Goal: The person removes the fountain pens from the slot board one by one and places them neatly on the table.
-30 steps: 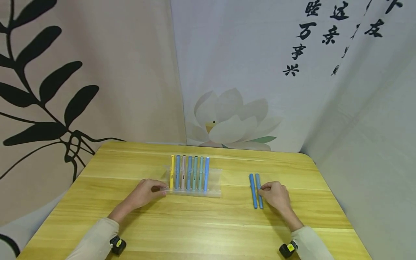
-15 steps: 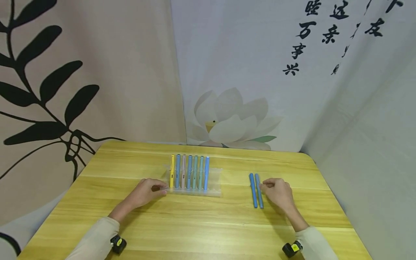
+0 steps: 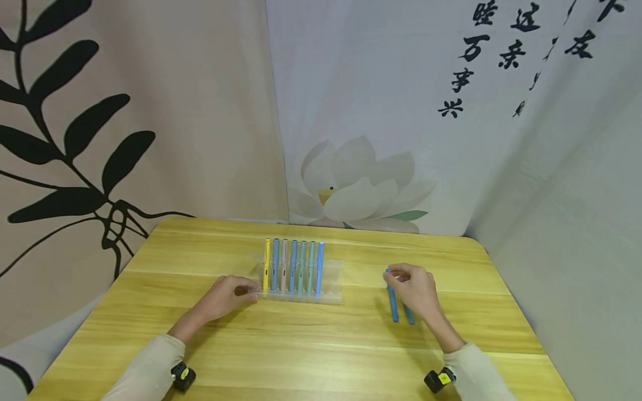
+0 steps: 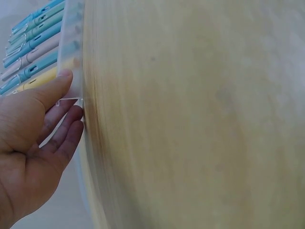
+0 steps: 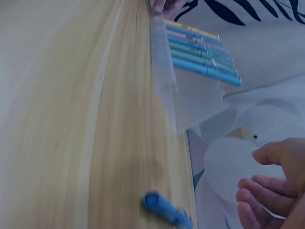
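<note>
A clear plastic pen rack (image 3: pixel 332 283) stands on the table, with several pens side by side in it: a yellow pen (image 3: pixel 266 264), a pink pen (image 3: pixel 284 266), and blue and green ones. My left hand (image 3: pixel 228 297) pinches the rack's left end, thumb on top and fingers below in the left wrist view. To the right lie two loose blue pens, the left pen (image 3: pixel 393 306) and the right pen (image 3: pixel 409 314). Over their far ends is my right hand (image 3: pixel 415 291), which hides part of both. The right wrist view shows its thumb and fingers (image 5: pixel 259 193) apart, holding nothing.
The wooden table (image 3: pixel 321 351) reaches to a fabric backdrop (image 3: pixel 361 111) printed with leaves, a flower and writing. The rack's right end holds no pens. Bare wood lies between the rack and the loose pens.
My right hand has left the right blue pen and moved left and away from me, over the left pen's far end. The right pen's near end has shifted right. My left hand stays put.
</note>
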Action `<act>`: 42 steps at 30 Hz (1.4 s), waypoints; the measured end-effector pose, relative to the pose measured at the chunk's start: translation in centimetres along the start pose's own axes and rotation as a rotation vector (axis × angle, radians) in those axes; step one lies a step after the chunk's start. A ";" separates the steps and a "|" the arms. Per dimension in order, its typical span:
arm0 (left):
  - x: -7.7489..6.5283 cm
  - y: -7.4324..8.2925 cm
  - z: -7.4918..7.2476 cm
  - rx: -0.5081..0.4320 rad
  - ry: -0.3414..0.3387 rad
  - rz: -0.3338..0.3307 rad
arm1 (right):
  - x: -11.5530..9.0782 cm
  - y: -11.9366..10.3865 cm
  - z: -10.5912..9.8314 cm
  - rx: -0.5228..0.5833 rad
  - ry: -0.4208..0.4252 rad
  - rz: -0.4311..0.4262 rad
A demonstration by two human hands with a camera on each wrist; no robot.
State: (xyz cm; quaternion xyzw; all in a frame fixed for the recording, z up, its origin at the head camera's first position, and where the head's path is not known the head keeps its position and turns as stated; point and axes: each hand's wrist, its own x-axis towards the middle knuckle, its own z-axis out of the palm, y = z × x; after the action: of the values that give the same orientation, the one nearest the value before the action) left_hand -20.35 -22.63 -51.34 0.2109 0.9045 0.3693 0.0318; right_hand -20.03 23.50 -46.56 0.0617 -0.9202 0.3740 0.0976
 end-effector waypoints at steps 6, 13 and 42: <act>0.0 -0.2 0.1 0.010 -0.001 -0.006 | 0.2 -1.8 1.4 0.094 0.001 -0.061; 0.0 -0.2 0.0 0.005 -0.001 -0.004 | 0.5 -3.1 3.8 0.190 -0.006 -0.114; 0.1 0.0 0.0 0.002 -0.011 -0.013 | 1.6 -6.2 11.0 0.284 -0.081 -0.071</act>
State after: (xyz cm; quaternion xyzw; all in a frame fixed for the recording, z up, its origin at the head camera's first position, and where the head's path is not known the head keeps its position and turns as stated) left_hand -20.46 -22.62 -51.32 0.2073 0.9061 0.3667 0.0391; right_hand -21.95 11.31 -49.76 0.1227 -0.8584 0.4940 0.0638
